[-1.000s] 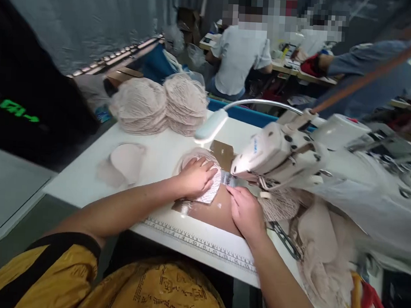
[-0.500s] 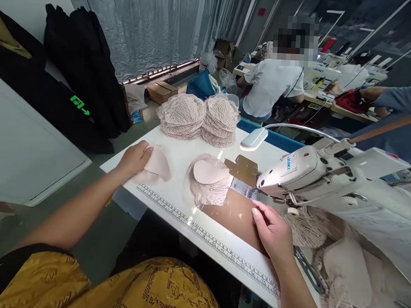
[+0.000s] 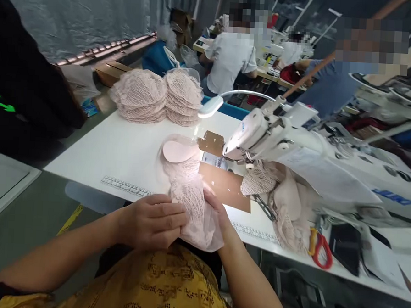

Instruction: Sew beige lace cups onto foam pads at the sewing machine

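A beige lace bra cup piece point(image 3: 192, 204) with a sheer edge hangs over the table's front edge between my hands. My left hand point(image 3: 160, 220) is closed on its left side with the fingers bent. On its right side my right hand point(image 3: 219, 210) grips it, the fingers partly hidden behind the lace. Just beyond lies another lace piece with a smooth pale pad point(image 3: 180, 151) on top, and the two pieces meet or overlap. The sewing machine's head point(image 3: 249, 133) stands to the right of them, above its metal plate point(image 3: 214, 160).
Two stacks of lace cups point(image 3: 141, 95) stand at the back of the white table point(image 3: 89, 143). Sewn lace pieces point(image 3: 289, 199) lie right of the needle, near red-handled scissors point(image 3: 322, 249) and a dark phone point(image 3: 345, 248). A lamp point(image 3: 210, 107) overhangs the table. Co-workers sit beyond.
My left hand has come from the table's left side to the front edge, bringing a piece. My right hand has left the machine bed and now holds lace too. The view has turned right.
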Available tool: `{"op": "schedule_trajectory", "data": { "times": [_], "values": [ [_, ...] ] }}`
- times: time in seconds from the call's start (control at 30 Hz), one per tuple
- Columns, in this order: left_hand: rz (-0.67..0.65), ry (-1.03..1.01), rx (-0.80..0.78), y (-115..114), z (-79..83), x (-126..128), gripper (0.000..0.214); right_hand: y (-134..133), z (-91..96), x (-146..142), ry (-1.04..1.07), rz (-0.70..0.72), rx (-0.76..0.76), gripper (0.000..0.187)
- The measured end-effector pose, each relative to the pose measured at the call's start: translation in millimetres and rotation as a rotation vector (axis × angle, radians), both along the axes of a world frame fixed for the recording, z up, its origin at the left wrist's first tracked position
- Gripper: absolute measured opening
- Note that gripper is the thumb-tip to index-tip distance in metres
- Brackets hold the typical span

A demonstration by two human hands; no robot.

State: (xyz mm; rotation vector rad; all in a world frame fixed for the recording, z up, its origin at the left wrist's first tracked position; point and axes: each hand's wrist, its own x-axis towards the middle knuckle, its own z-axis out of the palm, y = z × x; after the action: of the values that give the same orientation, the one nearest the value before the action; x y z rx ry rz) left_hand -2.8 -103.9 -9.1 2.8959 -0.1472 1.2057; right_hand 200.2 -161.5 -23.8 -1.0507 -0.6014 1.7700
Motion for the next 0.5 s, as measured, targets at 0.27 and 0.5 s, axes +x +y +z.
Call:
{"op": "schedule_trajectory", "data": {
  "times": [0.27, 0.5],
  "values": [
    [0.047, 0.05, -0.468, 14, 14.3, 33, 0.023, -15, 0.9, 37, -0.145, -0.287, 0.182, 0.033],
    [0.377, 0.364, -0.381, 89, -2.8, 58, 0.037, -38, 20.0, 61, -0.34, 0.038, 0.222, 0.033]
  ]
}}
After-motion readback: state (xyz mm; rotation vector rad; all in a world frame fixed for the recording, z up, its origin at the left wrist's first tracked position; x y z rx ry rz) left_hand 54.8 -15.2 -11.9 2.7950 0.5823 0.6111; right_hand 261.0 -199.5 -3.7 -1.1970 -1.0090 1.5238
